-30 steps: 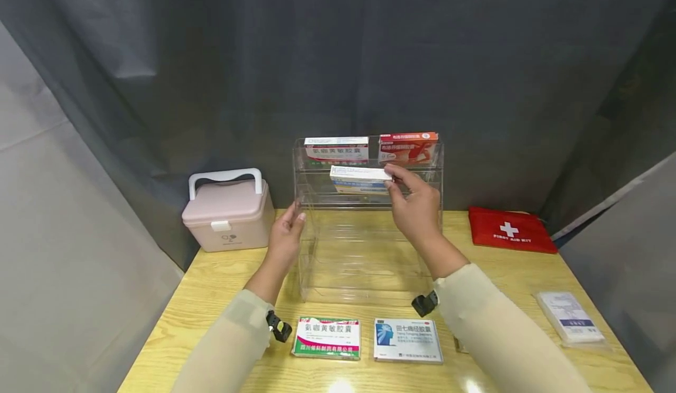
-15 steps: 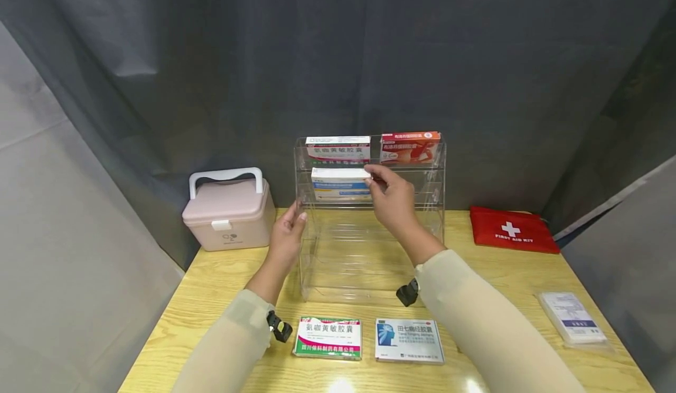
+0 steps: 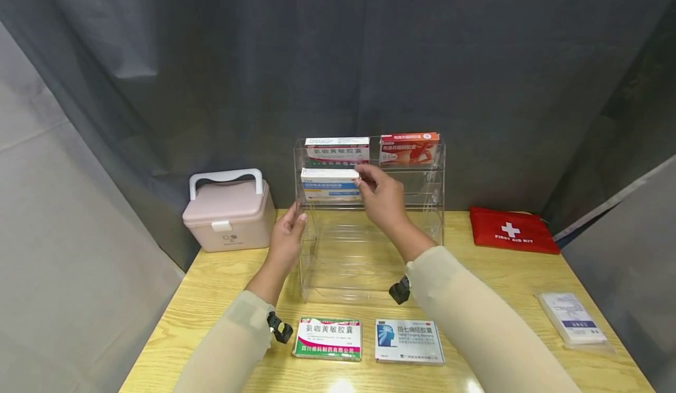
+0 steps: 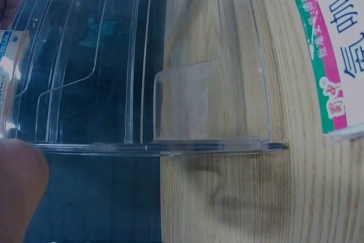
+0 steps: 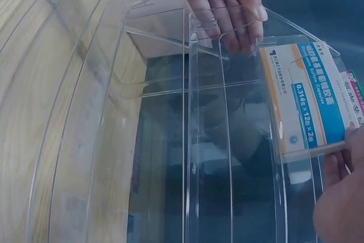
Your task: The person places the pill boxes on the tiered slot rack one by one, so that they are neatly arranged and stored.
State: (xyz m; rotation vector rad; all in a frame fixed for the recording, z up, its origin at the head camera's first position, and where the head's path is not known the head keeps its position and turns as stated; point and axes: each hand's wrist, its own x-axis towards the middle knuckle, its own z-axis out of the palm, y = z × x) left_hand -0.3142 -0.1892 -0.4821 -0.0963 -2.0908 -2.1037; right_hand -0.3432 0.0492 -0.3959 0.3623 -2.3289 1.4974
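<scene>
A clear acrylic display rack with stepped tiers stands on the table. My left hand holds its left side panel; in the right wrist view several fingers show through the clear plastic, with the thumb at the edge. My right hand pinches the right end of a white medicine box with blue and orange bands. That box stands upright at the left of the second tier, close to the left panel. Above it on the top tier are a green-and-white medicine box and, to the right, a red medicine box.
Before the rack lie a green-and-pink medicine box and a white-and-blue one. A pink lidded case stands left. A red first aid pouch and a clear-wrapped white pack lie right. Dark cloth hangs behind.
My right hand has moved left, carrying the white-and-blue medicine box from above the second tier's middle down to its left end. The left hand stays on the rack's side.
</scene>
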